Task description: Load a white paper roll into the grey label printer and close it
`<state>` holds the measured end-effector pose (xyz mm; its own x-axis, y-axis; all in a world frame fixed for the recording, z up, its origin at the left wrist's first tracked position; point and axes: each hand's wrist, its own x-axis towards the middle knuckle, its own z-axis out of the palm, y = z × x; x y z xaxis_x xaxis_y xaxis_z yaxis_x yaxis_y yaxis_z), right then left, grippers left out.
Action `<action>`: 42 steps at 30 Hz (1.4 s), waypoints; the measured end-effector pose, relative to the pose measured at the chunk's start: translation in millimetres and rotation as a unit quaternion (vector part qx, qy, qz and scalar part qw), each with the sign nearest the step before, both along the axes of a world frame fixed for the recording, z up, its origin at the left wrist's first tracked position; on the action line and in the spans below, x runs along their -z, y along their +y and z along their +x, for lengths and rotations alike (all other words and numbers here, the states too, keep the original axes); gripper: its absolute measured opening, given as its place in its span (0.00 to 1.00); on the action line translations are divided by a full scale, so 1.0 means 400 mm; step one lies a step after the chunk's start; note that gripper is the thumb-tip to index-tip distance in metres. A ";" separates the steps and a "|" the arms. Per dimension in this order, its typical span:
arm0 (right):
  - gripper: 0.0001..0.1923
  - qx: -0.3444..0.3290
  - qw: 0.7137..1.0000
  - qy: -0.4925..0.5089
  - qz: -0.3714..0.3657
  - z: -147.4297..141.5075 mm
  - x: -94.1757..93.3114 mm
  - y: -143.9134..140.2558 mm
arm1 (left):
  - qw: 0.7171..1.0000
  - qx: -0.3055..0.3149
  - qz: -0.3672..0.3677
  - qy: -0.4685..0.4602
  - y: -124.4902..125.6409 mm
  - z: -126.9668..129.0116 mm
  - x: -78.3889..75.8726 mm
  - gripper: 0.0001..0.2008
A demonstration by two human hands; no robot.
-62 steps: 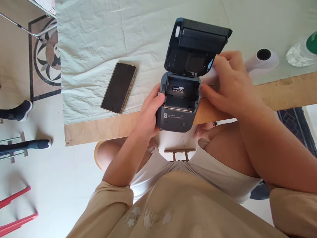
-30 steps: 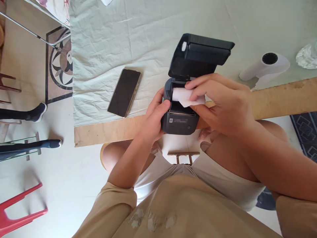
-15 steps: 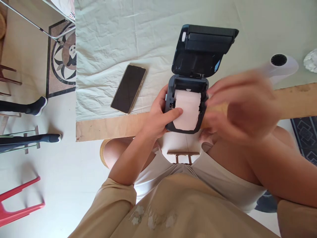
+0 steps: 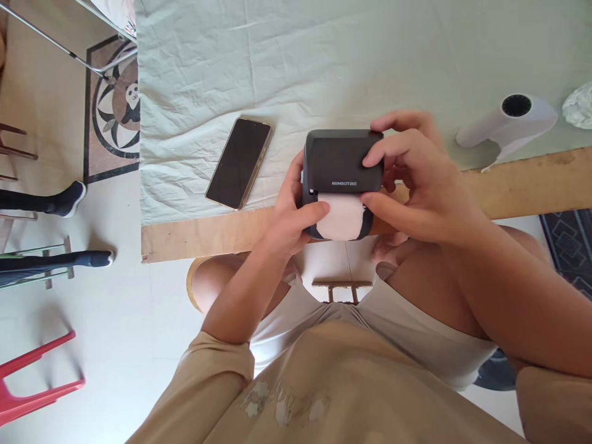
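Observation:
A black label printer (image 4: 345, 160) is held over the table's front edge, its lid folded down across the body. White paper (image 4: 340, 219) sticks out from under the lid on the side nearest me. My left hand (image 4: 293, 213) grips the printer's left side, with the thumb lying on the paper. On the other side, my right hand (image 4: 414, 176) has its fingers on the lid's right end and its thumb near the paper's corner. The far underside of the printer is hidden.
Left of the printer, a dark-screened phone (image 4: 239, 163) lies on the pale green cloth (image 4: 185, 92). A white handheld device (image 4: 509, 123) and a crumpled white bundle (image 4: 578, 106) are at the right. Another person's legs (image 4: 46, 198) and a red stool (image 4: 41, 376) are at the left.
The printer's lid, which stood up and open, has come down over the paper. My right hand has moved left onto the lid; my left hand has kept its hold.

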<state>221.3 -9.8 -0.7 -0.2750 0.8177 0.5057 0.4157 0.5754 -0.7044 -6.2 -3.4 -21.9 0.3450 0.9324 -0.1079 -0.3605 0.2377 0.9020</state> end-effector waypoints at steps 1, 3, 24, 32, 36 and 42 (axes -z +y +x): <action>0.14 -0.017 1.000 0.007 -0.004 0.000 0.003 -0.001 | 1.000 -0.018 -0.003 -0.005 -0.004 0.006 -0.006 0.32; 0.17 -0.027 0.999 0.036 -0.026 0.001 0.012 -0.003 | 0.999 -0.047 -0.008 0.000 -0.009 0.018 -0.019 0.29; 0.37 -0.001 0.986 0.008 -0.165 0.036 0.042 0.021 | 1.000 -0.029 0.001 -0.006 0.003 0.040 -0.001 0.34; 0.37 -0.044 0.992 -0.003 -0.116 0.044 -0.002 0.004 | 0.997 -0.069 -0.011 -0.020 0.010 0.019 0.030 0.24; 0.38 -0.022 0.997 -0.030 -0.074 0.047 -0.003 0.002 | 0.997 -0.066 -0.018 -0.021 0.020 0.024 0.030 0.25; 0.18 0.135 0.989 0.049 0.040 0.014 -0.034 -0.019 | 0.999 -0.003 -0.041 -0.005 0.005 0.039 -0.012 0.35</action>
